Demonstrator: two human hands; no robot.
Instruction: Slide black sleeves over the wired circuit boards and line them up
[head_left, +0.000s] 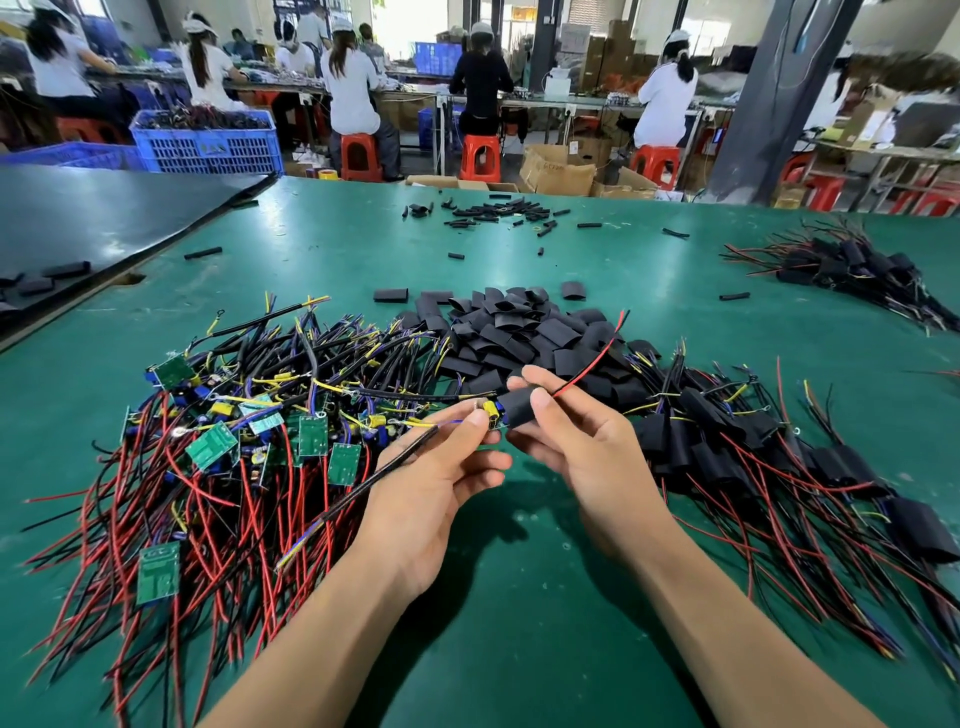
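My left hand (441, 467) pinches a wired circuit board (491, 410) with a yellow capacitor, its black cable trailing down to the left. My right hand (576, 441) grips a black sleeve (519, 408) that partly covers the board's right end; a red and black wire pair (592, 364) pokes out of the sleeve up to the right. A heap of bare green boards with wires (234, 441) lies to my left. Loose black sleeves (519, 332) are piled just behind my hands. Sleeved boards (753, 441) lie in a row to my right.
The green table (519, 597) carries thin black tubing pieces (493, 213) at the far edge, another bundle of sleeved boards (852, 270) at far right, and a dark panel (104, 218) at far left. Several people sit on red stools at benches beyond.
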